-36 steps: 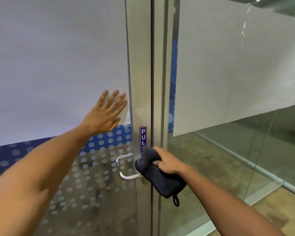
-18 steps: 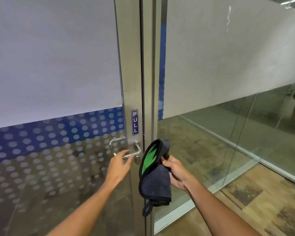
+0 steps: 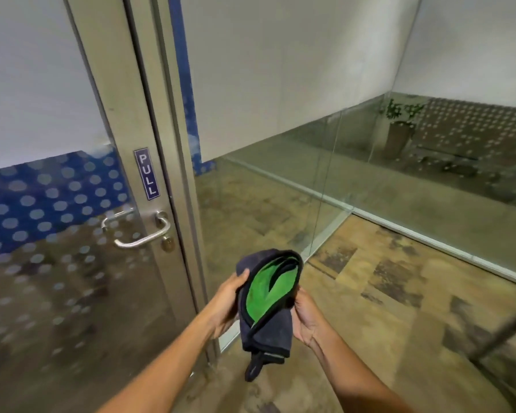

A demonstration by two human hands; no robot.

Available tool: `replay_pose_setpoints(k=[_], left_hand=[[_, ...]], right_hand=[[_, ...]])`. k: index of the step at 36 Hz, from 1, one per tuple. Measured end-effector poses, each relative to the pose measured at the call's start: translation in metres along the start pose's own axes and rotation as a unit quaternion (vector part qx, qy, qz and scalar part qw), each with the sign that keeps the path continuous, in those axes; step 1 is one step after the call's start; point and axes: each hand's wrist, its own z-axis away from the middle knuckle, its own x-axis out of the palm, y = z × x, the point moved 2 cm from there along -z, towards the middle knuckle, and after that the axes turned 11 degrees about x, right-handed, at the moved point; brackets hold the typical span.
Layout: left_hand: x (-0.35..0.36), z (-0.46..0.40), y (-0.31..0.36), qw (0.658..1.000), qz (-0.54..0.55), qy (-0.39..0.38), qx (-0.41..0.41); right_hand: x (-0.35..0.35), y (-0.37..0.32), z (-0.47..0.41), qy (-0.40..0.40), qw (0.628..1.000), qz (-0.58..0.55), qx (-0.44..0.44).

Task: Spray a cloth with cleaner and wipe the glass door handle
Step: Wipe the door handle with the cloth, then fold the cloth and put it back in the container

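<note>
The head view shows us holding the cloth [image 3: 267, 305] between both hands, low and centre, in front of the door frame; our left hand [image 3: 228, 304] wraps its dark outer face from the left, thumb over the top edge, and our right hand [image 3: 306, 315] cups it from the right, so both are closed on the fabric; the cloth is folded with its green inner side open toward us and a small loop hanging below. The door handle [image 3: 140, 234] lies up and to the left of the cloth, well apart from it; its long bar runs roughly level, tilted slightly, along the metal stile just under the PULL sign [image 3: 147, 174]. We judge the left hand nearer the handle; the air between is clear, with the glass panel [image 3: 280, 204] bounding us on the right. No cleaner bottle is in sight.
</note>
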Motion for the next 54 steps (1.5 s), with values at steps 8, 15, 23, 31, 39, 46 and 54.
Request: replay_pose_setpoints(k=[8,15,23,31,39,46,54], left_hand=[[0.094,-0.005,-0.032,0.994,-0.102,-0.028,0.003],[0.183,0.001,-0.054,0.966,-0.243,-0.083,0.039],[0.273,0.005,-0.095,0.951,-0.265,-0.154,0.048],[0.358,0.02,-0.118,0.953,-0.217,-0.209,0.039],[0.432,0.035,-0.144,0.941,-0.134,-0.305,-0.062],[0.5,0.034,-0.164,0.929,-0.143,-0.335,-0.064],[0.575,0.018,-0.181,0.908,-0.16,-0.388,-0.016]], right_hand=[[-0.069,-0.028,0.07,0.132,0.99,0.013,-0.038],[-0.137,-0.062,0.156,0.199,0.979,-0.036,-0.034],[-0.217,-0.089,0.248,0.191,0.978,-0.047,-0.064],[-0.276,-0.119,0.345,0.376,0.909,0.129,-0.124],[-0.314,-0.149,0.431,0.374,0.908,0.016,-0.186],[-0.35,-0.16,0.475,0.376,0.909,-0.013,-0.181],[-0.387,-0.186,0.495,0.532,0.811,0.106,-0.219]])
